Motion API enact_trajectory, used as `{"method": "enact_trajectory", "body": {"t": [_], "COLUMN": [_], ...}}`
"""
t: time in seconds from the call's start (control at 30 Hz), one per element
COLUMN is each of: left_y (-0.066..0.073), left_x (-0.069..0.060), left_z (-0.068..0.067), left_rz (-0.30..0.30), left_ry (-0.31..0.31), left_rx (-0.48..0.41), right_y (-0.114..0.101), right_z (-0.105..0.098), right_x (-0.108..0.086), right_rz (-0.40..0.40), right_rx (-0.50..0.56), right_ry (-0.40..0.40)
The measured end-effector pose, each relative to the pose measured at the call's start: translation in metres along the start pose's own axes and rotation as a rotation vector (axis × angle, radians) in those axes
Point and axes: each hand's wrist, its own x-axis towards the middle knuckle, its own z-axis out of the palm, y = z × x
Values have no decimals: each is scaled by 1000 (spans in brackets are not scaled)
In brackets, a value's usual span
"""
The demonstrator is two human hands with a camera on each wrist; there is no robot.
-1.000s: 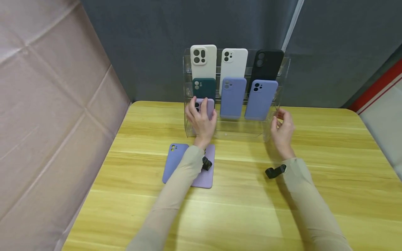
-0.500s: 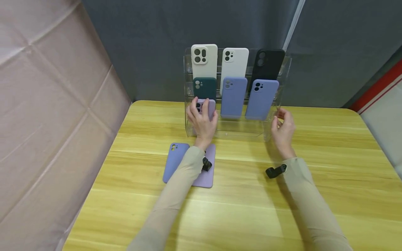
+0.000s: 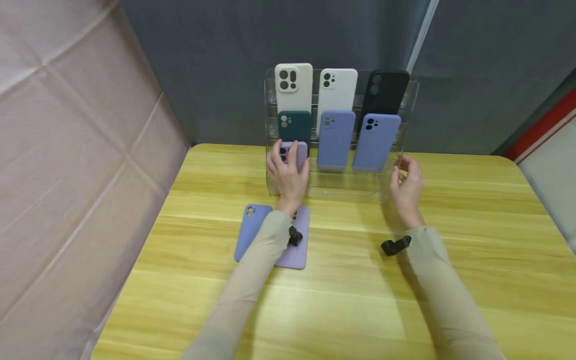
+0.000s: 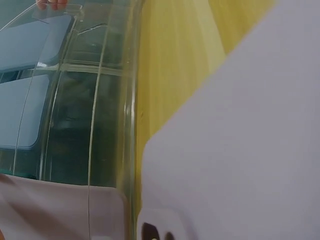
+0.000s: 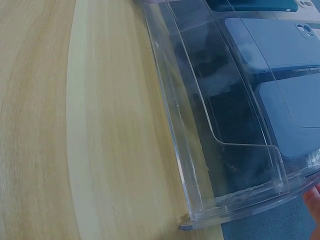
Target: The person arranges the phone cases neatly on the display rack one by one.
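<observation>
A clear acrylic tiered stand (image 3: 344, 189) holds several phone cases in rows. My left hand (image 3: 290, 182) grips a light purple phone case (image 3: 302, 152) at the lowest left slot, fingers over its top and thumb at its right edge. In the left wrist view the lower part of that purple case (image 4: 65, 210) sits behind the clear front lip. My right hand (image 3: 408, 187) holds the stand's right side panel with curled fingers. Only part of a finger (image 5: 312, 202) shows there in the right wrist view.
Under my left forearm lie a blue phone case (image 3: 250, 230) and another light purple case (image 3: 294, 252). On the stand are white (image 3: 337, 95), cream (image 3: 294, 102), black (image 3: 386, 92), dark green (image 3: 294, 127) and two blue cases (image 3: 335, 142). A grey curtain (image 3: 216, 75) hangs behind the table.
Both hands stay where they were, the left on the purple case and the right at the stand's side. Only a very slight shift of the head view shows.
</observation>
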Motion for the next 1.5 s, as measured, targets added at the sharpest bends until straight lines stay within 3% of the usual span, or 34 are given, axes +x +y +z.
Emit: {"method": "enact_trajectory", "body": {"t": [0.3, 0.67, 0.93, 1.23, 1.5], "left_y": [-2, -3, -5, -17, -29], "left_x": [2, 12, 17, 19, 10], "left_z": [-4, -16, -28, -51, -75], "left_rz": [-27, 26, 11, -64, -171], "left_ry": [-35, -12, -39, -93, -241], "left_rx": [-37, -49, -88, -133, -110], "right_y": [-1, -1, 0, 0, -1], "right_z": [0, 0, 0, 0, -1], "right_x": [0, 1, 0, 0, 0], "right_rz": [-11, -17, -23, -3, 6], "right_rx": [1, -5, 11, 16, 13], "right_ry": [-7, 3, 4, 0, 2]}}
